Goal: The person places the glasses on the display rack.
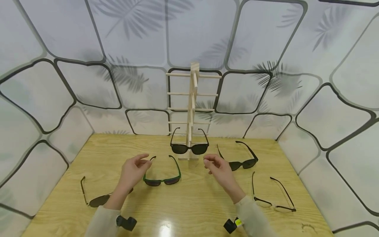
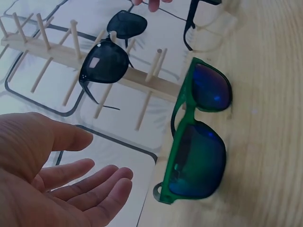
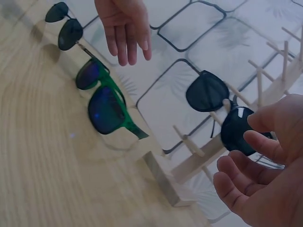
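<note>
A pair of black sunglasses (image 1: pixel 179 149) hangs on a lower rung of the pale wooden display stand (image 1: pixel 190 115), its temples pointing back. My left hand (image 1: pixel 134 169) is held in the air left of the stand, with fingers apart and holding nothing. Just right of it, green-framed sunglasses (image 1: pixel 172 180) lie on the table with temples unfolded. My right hand (image 1: pixel 220 171) is raised right of the stand, fingers slightly bent and nothing in them; in the right wrist view the hand (image 3: pixel 265 165) appears near the hung black sunglasses (image 3: pixel 208 92), contact unclear.
Behind my right hand, black sunglasses (image 1: pixel 248 163) rest on the wooden table (image 1: pixel 189 210). Clear-lens eyeglasses (image 1: pixel 284 208) lie at the front right. Dark sunglasses (image 1: pixel 99 200) lie at the left, partly covered by my forearm. A patterned backdrop (image 1: pixel 142 89) encloses the back and sides.
</note>
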`<state>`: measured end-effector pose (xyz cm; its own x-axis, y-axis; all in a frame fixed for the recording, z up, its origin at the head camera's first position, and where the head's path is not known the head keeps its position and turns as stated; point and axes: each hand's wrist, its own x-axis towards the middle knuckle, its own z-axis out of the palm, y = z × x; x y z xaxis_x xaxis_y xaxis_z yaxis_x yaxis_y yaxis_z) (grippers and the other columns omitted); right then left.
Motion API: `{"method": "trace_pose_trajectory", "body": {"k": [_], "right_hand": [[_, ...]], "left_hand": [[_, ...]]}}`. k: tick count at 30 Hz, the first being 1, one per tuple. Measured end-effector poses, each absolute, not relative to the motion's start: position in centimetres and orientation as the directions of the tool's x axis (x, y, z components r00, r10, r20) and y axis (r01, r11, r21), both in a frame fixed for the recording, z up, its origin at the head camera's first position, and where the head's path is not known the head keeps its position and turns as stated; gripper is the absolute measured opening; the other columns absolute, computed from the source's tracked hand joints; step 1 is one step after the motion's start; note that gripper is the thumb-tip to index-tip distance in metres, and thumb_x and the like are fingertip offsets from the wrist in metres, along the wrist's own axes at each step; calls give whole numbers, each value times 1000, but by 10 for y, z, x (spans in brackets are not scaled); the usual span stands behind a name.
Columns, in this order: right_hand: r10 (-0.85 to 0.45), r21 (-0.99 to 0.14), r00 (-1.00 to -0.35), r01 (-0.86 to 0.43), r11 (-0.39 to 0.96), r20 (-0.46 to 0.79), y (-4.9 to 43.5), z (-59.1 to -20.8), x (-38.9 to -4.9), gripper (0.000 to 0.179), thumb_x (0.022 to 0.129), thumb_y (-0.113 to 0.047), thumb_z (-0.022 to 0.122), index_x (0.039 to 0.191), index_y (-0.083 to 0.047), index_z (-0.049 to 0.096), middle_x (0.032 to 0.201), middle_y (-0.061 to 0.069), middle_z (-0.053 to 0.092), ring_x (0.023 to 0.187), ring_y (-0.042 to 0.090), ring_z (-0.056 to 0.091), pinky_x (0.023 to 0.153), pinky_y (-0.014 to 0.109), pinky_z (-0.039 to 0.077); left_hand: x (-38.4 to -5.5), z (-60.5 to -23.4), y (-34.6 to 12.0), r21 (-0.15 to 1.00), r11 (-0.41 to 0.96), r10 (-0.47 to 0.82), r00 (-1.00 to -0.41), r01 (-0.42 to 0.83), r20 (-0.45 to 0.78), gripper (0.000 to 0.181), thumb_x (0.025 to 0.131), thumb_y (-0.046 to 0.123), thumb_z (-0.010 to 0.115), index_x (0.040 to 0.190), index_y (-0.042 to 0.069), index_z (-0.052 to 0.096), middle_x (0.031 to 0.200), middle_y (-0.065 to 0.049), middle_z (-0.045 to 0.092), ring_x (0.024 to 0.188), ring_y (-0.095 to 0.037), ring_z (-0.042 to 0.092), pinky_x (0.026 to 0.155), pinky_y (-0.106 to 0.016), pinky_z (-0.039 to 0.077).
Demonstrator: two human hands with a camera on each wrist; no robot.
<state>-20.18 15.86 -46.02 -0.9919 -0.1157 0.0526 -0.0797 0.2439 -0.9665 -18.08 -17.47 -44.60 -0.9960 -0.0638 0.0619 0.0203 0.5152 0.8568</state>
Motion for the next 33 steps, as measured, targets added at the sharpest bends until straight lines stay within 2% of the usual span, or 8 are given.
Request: {"method": "trace_pose_trajectory", "body": {"k": [6, 13, 20, 25, 29, 33], "right_hand": [[-189, -965, -981, -92, 246, 45, 143, -475, -197, 28, 106, -19, 65, 129, -3, 70, 122, 19, 69, 95, 21, 67, 78, 34, 60], [-291, -960, -956, -126, 251, 49, 126, -490, -197, 36, 108, -18, 62, 135, 5, 64, 125, 27, 68, 98, 32, 69, 79, 41, 62], [-328, -955, -944, -140, 260, 49, 108, -499, -197, 34, 107, -15, 63, 132, 7, 65, 118, 23, 70, 91, 16, 68, 73, 35, 61], [-335, -949, -941, -151, 277, 52, 99, -503, -199, 32, 106, -15, 64, 132, 4, 67, 118, 23, 71, 91, 20, 70, 70, 26, 57], [-336, -940, -941, -154, 303, 46, 93, -508, -199, 35, 106, -17, 65, 135, 2, 67, 124, 22, 71, 96, 23, 71, 76, 22, 55], [-342, -923, -939, -168, 346, 42, 91, -512, -198, 37, 106, -21, 65, 137, 0, 68, 130, 19, 71, 106, 26, 69, 84, 26, 55]], "left_hand": [[-174, -456, -179, 837, 547, -74, -996, 7, 56, 43, 102, 17, 70, 141, -1, 65, 120, -26, 75, 109, -41, 74, 84, -46, 64], [-168, -462, -180, 816, 579, -66, -997, -11, 33, 46, 103, 18, 69, 143, -2, 62, 126, -30, 71, 114, -44, 71, 89, -52, 62], [-164, -465, -178, 811, 584, -72, -997, -22, 25, 45, 103, 18, 69, 142, -4, 62, 128, -31, 70, 115, -45, 70, 91, -53, 62], [-163, -470, -177, 798, 602, -71, -997, -21, 28, 44, 102, 16, 70, 140, -5, 64, 124, -33, 71, 112, -46, 72, 89, -53, 62], [-163, -472, -177, 792, 611, -62, -998, -15, 28, 44, 101, 15, 71, 139, -7, 64, 122, -34, 71, 110, -47, 73, 86, -54, 63], [-164, -473, -177, 782, 623, -42, -999, -13, 17, 44, 101, 14, 70, 138, -9, 64, 122, -36, 70, 109, -49, 73, 85, -54, 63]]}}
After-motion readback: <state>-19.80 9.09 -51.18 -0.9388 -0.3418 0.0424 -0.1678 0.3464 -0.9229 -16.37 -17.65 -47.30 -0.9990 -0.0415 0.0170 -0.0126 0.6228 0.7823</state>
